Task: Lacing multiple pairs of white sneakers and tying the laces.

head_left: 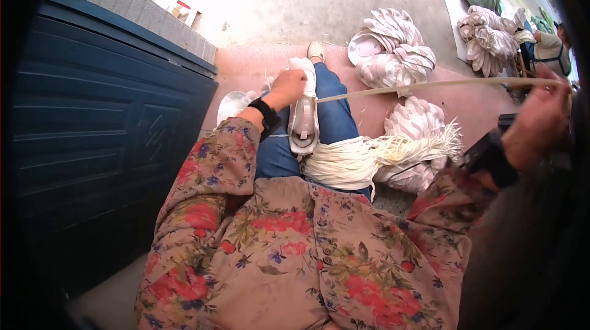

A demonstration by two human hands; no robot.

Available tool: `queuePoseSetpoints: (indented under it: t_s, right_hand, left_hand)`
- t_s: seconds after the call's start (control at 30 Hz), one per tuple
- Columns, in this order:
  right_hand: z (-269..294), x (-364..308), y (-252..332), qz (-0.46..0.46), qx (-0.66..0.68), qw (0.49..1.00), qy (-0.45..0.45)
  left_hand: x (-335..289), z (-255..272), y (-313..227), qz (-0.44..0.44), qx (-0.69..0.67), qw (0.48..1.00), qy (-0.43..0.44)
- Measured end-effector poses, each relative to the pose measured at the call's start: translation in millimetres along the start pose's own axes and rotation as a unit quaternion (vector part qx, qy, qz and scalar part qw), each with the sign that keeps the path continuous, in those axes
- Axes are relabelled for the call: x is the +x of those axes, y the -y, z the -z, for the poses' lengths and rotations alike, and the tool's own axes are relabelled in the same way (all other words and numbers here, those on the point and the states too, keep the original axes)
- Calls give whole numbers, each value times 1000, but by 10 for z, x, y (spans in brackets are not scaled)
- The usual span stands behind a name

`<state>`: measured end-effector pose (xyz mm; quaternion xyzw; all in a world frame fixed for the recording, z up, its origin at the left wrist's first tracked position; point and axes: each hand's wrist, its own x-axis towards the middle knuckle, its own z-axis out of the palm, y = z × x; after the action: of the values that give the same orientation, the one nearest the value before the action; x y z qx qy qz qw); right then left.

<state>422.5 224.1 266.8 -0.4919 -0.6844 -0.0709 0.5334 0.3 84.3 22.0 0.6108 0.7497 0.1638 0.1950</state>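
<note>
A pale white-and-pink shoe (303,124) lies lengthwise on my lap, its opening toward me. My left hand (287,87) is closed at the left side of its far part, gripping it. From the shoe's right side a cream shoelace (399,89) runs taut far out to the right. At its end my right hand (541,121), raised and a little blurred, is closed on the lace. A thick bundle of cream shoelaces (350,159) is draped over my right thigh.
Stacked pale shoe parts (399,62) sit on the pinkish floor ahead, with another bundle (415,121) at my right. More bundles (488,38) lie far right, near another person (550,47). A dark blue panelled door (110,121) stands close on my left.
</note>
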Motion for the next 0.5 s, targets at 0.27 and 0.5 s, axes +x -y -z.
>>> queuePoseSetpoints:
  t_s: [0.27, 0.5]
  right_hand:
    - [-1338, -1635, 1108, -531, 559, 542, 334]
    - [-2074, -2894, 1261, -294, 332, 690, 572]
  left_hand:
    - [-216, 112, 238, 12, -27, 994, 103]
    - [-194, 95, -263, -123, 85, 988, 35]
